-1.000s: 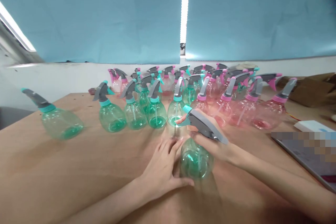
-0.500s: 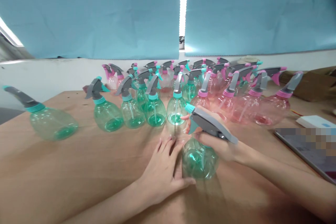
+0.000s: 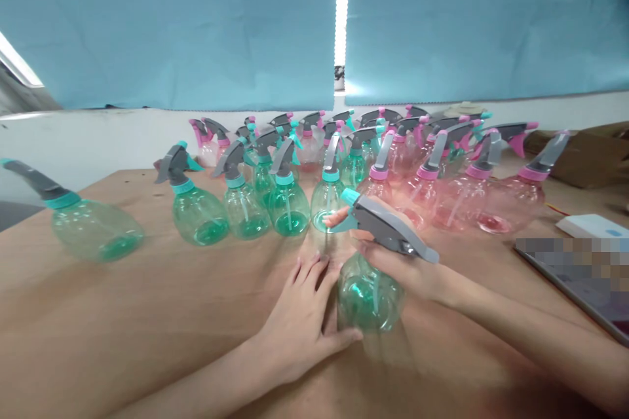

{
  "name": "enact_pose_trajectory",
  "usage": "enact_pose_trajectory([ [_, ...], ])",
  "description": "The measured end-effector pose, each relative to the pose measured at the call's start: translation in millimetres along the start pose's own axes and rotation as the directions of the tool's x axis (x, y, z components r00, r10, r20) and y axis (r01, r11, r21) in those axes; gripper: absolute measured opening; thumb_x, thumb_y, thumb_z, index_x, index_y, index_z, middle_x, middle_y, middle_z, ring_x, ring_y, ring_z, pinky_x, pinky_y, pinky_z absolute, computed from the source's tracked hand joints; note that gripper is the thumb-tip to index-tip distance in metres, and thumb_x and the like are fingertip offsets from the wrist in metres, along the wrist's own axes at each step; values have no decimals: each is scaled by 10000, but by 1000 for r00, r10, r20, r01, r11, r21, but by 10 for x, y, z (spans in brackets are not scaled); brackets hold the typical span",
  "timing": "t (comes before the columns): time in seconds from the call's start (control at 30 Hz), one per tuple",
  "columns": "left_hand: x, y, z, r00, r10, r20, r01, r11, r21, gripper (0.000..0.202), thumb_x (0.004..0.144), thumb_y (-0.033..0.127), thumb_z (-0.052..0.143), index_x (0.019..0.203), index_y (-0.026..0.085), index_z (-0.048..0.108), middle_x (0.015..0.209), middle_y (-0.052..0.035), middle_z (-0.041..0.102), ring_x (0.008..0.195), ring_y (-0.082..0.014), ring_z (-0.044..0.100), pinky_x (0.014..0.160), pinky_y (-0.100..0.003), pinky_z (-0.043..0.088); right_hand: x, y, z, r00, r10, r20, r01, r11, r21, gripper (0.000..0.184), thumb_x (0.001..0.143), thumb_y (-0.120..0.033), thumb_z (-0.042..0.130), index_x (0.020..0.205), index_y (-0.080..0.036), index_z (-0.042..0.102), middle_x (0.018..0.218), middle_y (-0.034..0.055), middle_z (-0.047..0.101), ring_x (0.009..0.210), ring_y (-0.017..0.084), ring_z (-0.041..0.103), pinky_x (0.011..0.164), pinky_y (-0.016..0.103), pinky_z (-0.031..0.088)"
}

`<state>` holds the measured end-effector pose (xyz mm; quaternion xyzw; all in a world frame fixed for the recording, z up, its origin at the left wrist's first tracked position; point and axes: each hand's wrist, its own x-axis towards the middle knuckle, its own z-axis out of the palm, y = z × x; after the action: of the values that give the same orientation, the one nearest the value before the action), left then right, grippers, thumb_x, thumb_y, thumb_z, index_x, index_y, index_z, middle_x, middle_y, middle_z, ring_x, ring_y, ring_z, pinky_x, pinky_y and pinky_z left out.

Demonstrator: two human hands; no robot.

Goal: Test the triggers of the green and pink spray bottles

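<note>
At the far left of the frame, a lone green bottle (image 3: 95, 229) stood on the wooden surface (image 3: 73, 314), its gray spray head slanting toward the upper left. Right of it, a row of green bottles (image 3: 200, 215) reached the middle of the frame, each with a little deeper green showing at its base. Behind, a mixed group of pink and green bottles (image 3: 310, 149) crowded toward the wall.

At lower center, your left hand (image 3: 297, 317) lay palm down, fingers extended and thumb spread away; its grip was open and had hold of nothing. Just right of it, between center and lower right, was the green spray bottle (image 3: 371, 298), the one in your right hand (image 3: 400, 270). That grip was closed around the bottle's neck, below the gray head, with fingers stretched by the teal trigger. You could not tell whether its base touched the surface.

Farther right, a row of pink bottles (image 3: 511, 208) continued the front line. At the right edge were a brown box (image 3: 584, 157), a white object (image 3: 592, 228) and a dark flat device (image 3: 590, 314), partly pixelated.
</note>
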<state>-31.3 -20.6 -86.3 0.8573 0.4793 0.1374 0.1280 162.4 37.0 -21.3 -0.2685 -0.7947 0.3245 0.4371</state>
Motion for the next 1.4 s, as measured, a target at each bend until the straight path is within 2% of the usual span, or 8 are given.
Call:
enact_pose_trajectory([
  [0.13,3,19,-10,1000,-9,5,9,1000,4,820,829,677,562,1436,162,362,1478,-191,405,1371,-386,345,1103,-619,274,1,23,55,1000,19,16,-20,996,85,377,811,-179,515,1158,-301,598,809,-6,663,779,192,670,699,336,565],
  [0.23,0,23,-12,1000,-10,1,10,1000,-1,819,833,654,577,1443,159,344,1478,-195,410,1378,-387,339,1105,-624,271,20,0,76,998,27,57,-34,990,136,461,798,-172,520,1237,-306,555,925,13,686,932,206,678,777,348,571],
  [0.37,-13,5,-3,1000,-7,-8,7,1000,-9,821,834,664,569,1447,167,340,1479,-191,413,1385,-390,334,1105,-635,269,35,-22,79,996,59,71,-71,981,181,506,771,-158,534,1256,-299,520,1081,35,678,970,204,680,791,351,577],
  [0.57,-12,-6,-2,1000,1,0,-1,1000,-5,786,855,666,538,1429,156,372,1474,-181,423,1384,-371,341,1119,-613,262,8,36,76,994,80,73,-93,976,198,494,749,-104,546,1212,-275,509,1281,62,595,971,185,685,714,289,579],
  [0.67,-7,2,-11,1000,3,8,-3,1000,-6,785,857,667,535,1425,147,378,1466,-183,429,1381,-363,343,1120,-596,269,7,40,74,994,78,74,-91,978,189,523,745,-93,546,1231,-283,505,1258,50,609,956,181,685,724,294,578],
  [0.87,-13,-3,-9,1000,-1,-7,1,1000,-9,786,856,670,533,1428,158,364,1461,-179,429,1367,-358,357,1120,-604,256,34,-12,75,995,63,82,-75,985,152,608,727,-77,499,1289,-308,497,1043,6,680,908,178,687,810,332,565],
  [1.17,-10,-10,2,1000,16,-22,-16,1000,-24,804,860,688,508,1451,173,330,1480,-181,409,1380,-360,342,1123,-604,243,24,-37,63,991,104,84,-111,990,87,570,722,-85,506,1242,-315,532,840,-14,639,641,153,591,654,310,557],
  [1.4,-10,9,-14,1000,7,-8,-7,1000,-10,804,853,688,519,1438,162,354,1478,-182,416,1376,-365,350,1124,-607,247,26,-41,66,994,91,68,-95,994,55,516,747,-110,513,1222,-308,552,956,-5,666,639,138,597,706,320,558],
])
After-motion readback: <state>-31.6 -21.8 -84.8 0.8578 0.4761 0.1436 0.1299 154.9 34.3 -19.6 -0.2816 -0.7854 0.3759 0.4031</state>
